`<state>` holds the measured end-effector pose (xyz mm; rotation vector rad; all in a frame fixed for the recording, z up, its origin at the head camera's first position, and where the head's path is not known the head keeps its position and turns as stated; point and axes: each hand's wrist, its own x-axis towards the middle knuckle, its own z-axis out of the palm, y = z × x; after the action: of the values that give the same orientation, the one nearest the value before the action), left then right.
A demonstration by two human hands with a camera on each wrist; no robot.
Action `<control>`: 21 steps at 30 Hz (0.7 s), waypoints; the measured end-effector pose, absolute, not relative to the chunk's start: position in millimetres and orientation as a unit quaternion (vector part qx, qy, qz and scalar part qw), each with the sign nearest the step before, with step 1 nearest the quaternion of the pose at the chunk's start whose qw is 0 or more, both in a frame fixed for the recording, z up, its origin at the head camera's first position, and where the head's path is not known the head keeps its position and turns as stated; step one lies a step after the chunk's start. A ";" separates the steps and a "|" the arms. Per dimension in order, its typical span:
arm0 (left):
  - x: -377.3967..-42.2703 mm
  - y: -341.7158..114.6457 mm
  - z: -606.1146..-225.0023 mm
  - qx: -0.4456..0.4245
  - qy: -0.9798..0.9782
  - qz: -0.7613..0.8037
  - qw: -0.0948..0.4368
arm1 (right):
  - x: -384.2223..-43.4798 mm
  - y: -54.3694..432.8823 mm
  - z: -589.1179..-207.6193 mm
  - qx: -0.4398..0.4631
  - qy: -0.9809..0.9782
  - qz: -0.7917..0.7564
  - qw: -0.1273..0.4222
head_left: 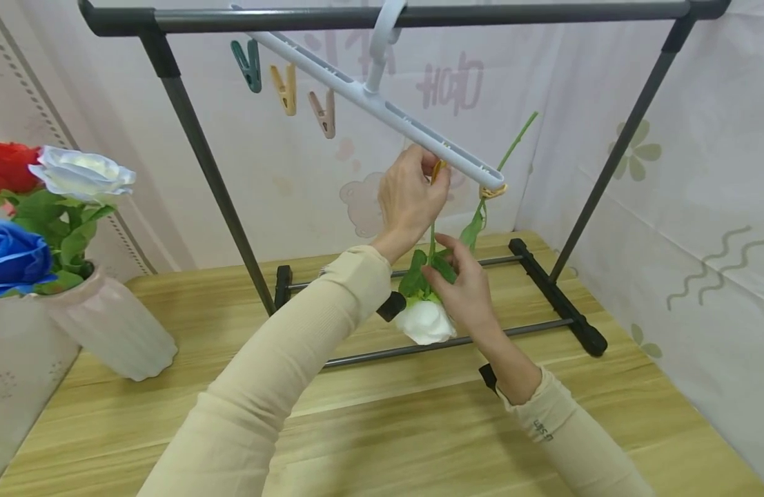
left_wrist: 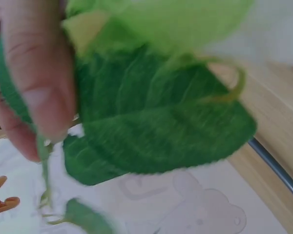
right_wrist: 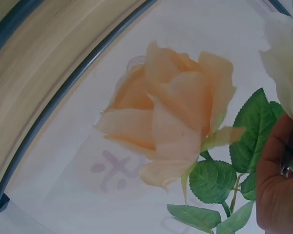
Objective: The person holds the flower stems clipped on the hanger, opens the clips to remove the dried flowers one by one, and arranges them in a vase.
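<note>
A white artificial rose (head_left: 426,322) hangs head down, its stem between both hands. My right hand (head_left: 464,284) pinches that stem among the green leaves (head_left: 413,276), just above the bloom. Higher up, my left hand (head_left: 411,197) grips an orange clothespin (head_left: 438,169) at the underside of the light-blue hanger (head_left: 382,107). At the hanger's right end a tan clothespin (head_left: 493,191) clips another green stem (head_left: 515,145). A peach rose (right_wrist: 173,107) shows large in the right wrist view, beside the right hand (right_wrist: 278,190); its bloom is hidden in the head view.
The hanger hooks over a dark metal rack (head_left: 543,12). Green (head_left: 248,65), yellow (head_left: 285,88) and beige clothespins (head_left: 323,114) dangle from its left half. A pinkish vase (head_left: 114,324) with red, white and blue roses leans at the left of the wooden table (head_left: 357,428).
</note>
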<state>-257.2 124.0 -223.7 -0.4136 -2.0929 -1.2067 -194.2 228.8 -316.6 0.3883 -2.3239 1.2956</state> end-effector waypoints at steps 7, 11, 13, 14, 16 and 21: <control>-257.4 116.2 -224.1 -0.115 -0.807 -0.521 0.253 | -188.2 230.9 -320.6 0.160 -0.843 0.472 0.205; -257.3 111.7 -226.2 -0.125 -0.800 -0.532 0.247 | -182.6 233.3 -320.4 0.187 -0.835 0.476 0.203; -256.0 110.3 -226.9 -0.128 -0.797 -0.540 0.238 | -179.3 235.2 -320.4 0.194 -0.836 0.472 0.201; -255.1 109.5 -227.3 -0.131 -0.796 -0.543 0.233 | -177.4 236.1 -320.2 0.198 -0.837 0.469 0.202; -252.6 107.2 -228.3 -0.138 -0.795 -0.549 0.216 | -173.7 238.1 -319.8 0.202 -0.841 0.460 0.202; -242.1 92.9 -240.5 -0.207 -0.806 -0.521 0.188 | -164.6 244.6 -316.4 0.217 -0.855 0.427 0.198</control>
<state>-242.1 92.9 -240.5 -0.5822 -2.2684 -1.4653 -164.6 244.6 -316.4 0.6081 -2.3925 1.1935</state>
